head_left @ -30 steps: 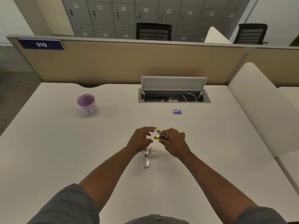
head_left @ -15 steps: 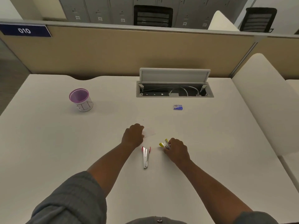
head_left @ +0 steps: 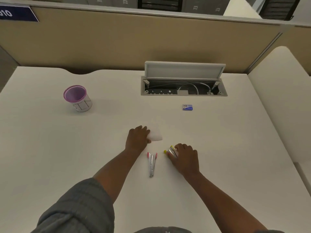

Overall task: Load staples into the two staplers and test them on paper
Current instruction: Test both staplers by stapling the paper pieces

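Observation:
A red-tipped metal stapler [head_left: 152, 163] lies on the white desk between my hands, its two arms splayed apart. My right hand [head_left: 185, 158] rests on the desk with its fingers around a yellow-tipped stapler [head_left: 170, 151], of which only the front end shows. My left hand [head_left: 138, 139] lies flat on the left edge of a small white slip of paper [head_left: 156, 134], thumb at its near corner. A small blue staple box [head_left: 187, 107] sits farther back, to the right of centre.
A purple-rimmed cup [head_left: 77, 98] stands at the back left. An open cable hatch [head_left: 183, 79] with its lid raised is set into the desk at the back. A beige partition [head_left: 134, 41] closes the far edge; a white divider [head_left: 282, 98] borders the right.
My right hand brought the yellow stapler down from mid-air onto the desk, to the right of the red stapler. My left hand left the stapler and settled on the paper. The camera tilted downward.

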Demonstrator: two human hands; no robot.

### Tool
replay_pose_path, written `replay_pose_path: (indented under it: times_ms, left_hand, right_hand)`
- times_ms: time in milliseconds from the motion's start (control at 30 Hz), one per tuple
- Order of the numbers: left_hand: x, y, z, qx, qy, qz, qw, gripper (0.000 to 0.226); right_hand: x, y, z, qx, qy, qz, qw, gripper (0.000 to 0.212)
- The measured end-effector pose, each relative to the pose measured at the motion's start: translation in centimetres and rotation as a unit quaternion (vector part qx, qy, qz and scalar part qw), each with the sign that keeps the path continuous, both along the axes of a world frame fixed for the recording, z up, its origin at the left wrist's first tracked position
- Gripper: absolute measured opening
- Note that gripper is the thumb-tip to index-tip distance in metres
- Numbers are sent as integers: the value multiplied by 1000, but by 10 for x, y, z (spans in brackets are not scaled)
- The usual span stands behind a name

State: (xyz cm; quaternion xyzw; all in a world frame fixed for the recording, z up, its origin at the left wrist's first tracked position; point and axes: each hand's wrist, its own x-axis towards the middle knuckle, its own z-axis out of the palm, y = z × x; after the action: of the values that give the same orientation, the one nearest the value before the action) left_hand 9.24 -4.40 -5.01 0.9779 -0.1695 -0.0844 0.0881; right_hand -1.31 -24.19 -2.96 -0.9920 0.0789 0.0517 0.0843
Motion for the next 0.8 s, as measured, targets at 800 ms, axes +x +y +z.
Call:
replay_pose_path:
  times_ms: [800]
  left_hand:
    - [-32, -1, 76, -367, 105, 112, 917, 24]
  right_hand:
    - [33, 12, 53, 283, -56, 113, 951, 43]
